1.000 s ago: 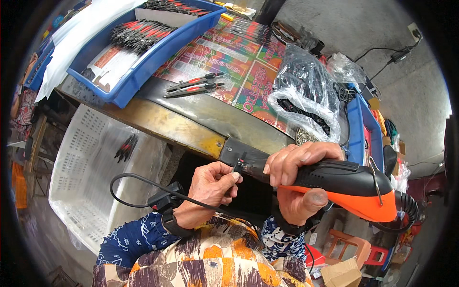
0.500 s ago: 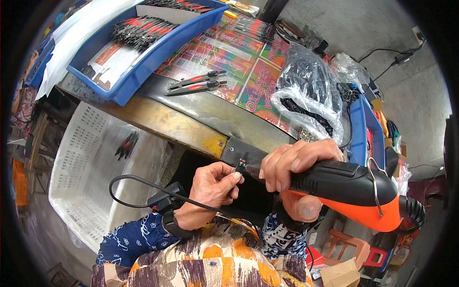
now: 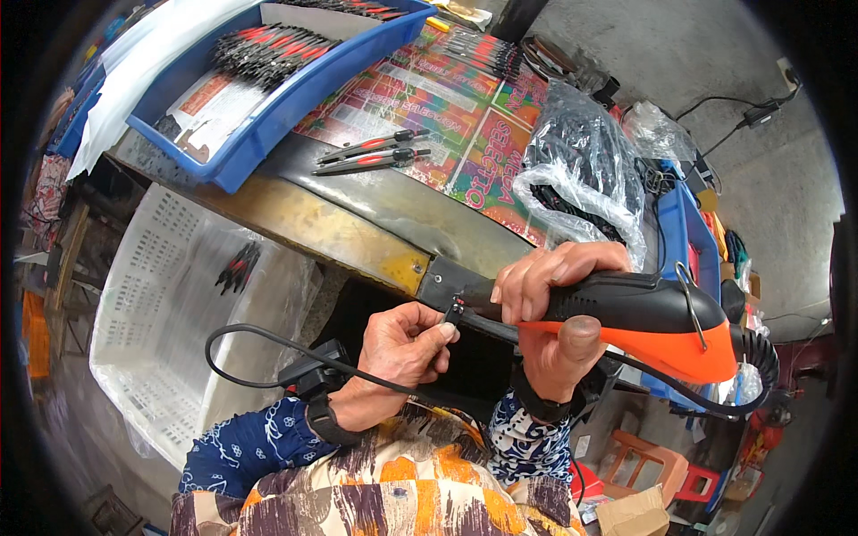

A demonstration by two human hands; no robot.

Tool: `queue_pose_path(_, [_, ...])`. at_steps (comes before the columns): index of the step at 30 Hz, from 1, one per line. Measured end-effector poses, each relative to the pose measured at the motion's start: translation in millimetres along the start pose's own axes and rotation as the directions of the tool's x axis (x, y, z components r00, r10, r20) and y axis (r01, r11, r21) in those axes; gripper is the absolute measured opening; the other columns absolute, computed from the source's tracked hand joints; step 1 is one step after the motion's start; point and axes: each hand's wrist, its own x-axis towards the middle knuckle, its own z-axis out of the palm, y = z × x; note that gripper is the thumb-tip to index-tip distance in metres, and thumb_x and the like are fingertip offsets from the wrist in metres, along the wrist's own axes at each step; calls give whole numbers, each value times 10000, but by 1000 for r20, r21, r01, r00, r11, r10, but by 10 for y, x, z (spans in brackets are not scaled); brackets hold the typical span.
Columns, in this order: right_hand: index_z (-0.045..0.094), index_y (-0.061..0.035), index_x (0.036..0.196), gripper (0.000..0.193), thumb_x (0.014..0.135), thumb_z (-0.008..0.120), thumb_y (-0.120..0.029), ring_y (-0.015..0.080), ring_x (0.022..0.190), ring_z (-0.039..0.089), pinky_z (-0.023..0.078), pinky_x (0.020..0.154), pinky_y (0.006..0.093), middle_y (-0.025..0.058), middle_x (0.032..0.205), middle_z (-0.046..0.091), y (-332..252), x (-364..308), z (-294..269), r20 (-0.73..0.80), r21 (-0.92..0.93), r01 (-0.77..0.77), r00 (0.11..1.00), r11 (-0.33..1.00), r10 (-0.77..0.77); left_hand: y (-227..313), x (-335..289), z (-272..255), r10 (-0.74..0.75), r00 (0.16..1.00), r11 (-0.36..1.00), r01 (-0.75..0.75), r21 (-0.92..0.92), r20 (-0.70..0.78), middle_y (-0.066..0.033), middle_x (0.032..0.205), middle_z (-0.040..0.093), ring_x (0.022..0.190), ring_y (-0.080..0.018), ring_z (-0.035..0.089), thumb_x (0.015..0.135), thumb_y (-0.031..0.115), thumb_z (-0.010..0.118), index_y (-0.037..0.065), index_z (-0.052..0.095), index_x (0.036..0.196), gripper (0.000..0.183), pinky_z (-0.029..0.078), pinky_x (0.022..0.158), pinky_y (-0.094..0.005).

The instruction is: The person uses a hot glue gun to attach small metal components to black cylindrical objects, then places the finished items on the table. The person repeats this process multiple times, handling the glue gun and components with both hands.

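Observation:
My right hand (image 3: pixel 561 299) is wrapped round the body of an orange-and-black electric screwdriver (image 3: pixel 657 313), which lies roughly level with its tip toward my left hand. My left hand (image 3: pixel 407 348) is closed, with thumb and forefinger pinching a small black part (image 3: pixel 454 313) right at the driver's tip, by the table's front edge. How tip and part meet is too small to make out. Beyond my hands, a few slender black-and-red pen-like pieces (image 3: pixel 371 161) lie on the table.
A blue tray (image 3: pixel 234 170) at the far left holds many such pieces. A white perforated basket (image 3: pixel 134 304) stands below it. A clear plastic bag (image 3: pixel 581 161) of black parts sits at the right, before a blue bin (image 3: pixel 675 232). A black cable (image 3: pixel 268 335) loops by my left wrist.
The screwdriver's rear end has risen and swung slightly leftward, and my right thumb has moved up with it. My left hand keeps its pinch almost in place.

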Motion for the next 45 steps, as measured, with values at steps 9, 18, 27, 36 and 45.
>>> queue_pose_path(9, [396,-56,964,522,822,677,-473,159,509,485,459,552,329,43,642,452,-36,-43,29,-23,-52,14,1000,999,-15,-4,-13,17,7,1000,1000,-7,1,-31,-42,781,633,569,-74,538,887,113,630,6,580,907,120,416,462,-197])
queue_pose_path(18, [390,-69,948,587,808,630,-586,149,505,487,461,536,319,27,635,454,-95,-60,-50,-49,20,68,997,997,-67,-6,-3,25,14,1000,1000,-14,16,-25,-31,743,610,555,-69,533,889,106,627,8,578,890,110,405,444,-192])
queue_pose_path(27, [437,0,1005,491,696,793,-134,224,624,551,486,625,389,123,713,558,-70,-125,-152,47,355,96,992,930,-120,18,-12,41,16,1000,1000,-16,25,-17,-22,715,597,548,-64,529,889,118,630,23,577,872,110,400,440,-184])
queue_pose_path(36, [438,7,1005,508,681,810,-113,225,624,551,488,623,388,130,709,560,-55,-136,-142,42,371,87,993,925,-110,14,-5,44,6,1000,999,-5,37,-19,-25,743,613,550,-64,531,890,122,628,27,573,879,110,408,436,-193])
queue_pose_path(45, [438,2,1017,489,690,794,-74,222,658,561,490,665,383,136,750,569,-46,-119,-188,134,348,76,982,934,-130,7,0,48,8,1000,1000,-7,21,-18,-23,734,609,548,-66,529,890,114,624,28,573,883,100,411,442,-197])
